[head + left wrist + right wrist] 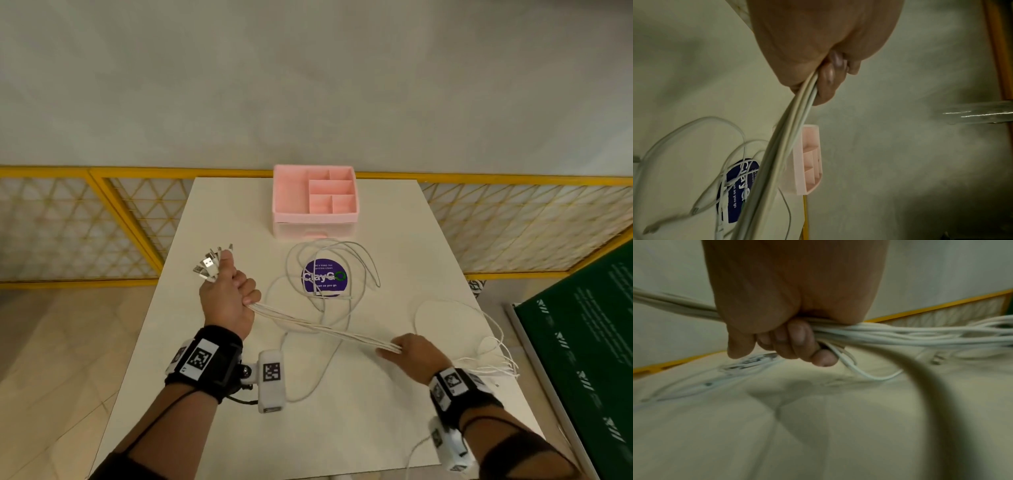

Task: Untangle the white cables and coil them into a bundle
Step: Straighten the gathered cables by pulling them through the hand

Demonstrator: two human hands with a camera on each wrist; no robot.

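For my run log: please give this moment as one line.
left hand: grips white cables near plugs | right hand: grips same strands | coil: not started

Cable ends [507, 368] past table edge [513, 387], unclear

Bunch of thin white cables [325, 329] pulled taut left to right above the counter, USB plugs [209, 265] fanned out at the left, loose loops far-middle.

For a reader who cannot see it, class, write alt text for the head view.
Two hands stretch a bunch of white cables above a white table: the left hand grips the plug ends, the right hand the trailing strands. Loose loops lie beyond, before a pink organizer.
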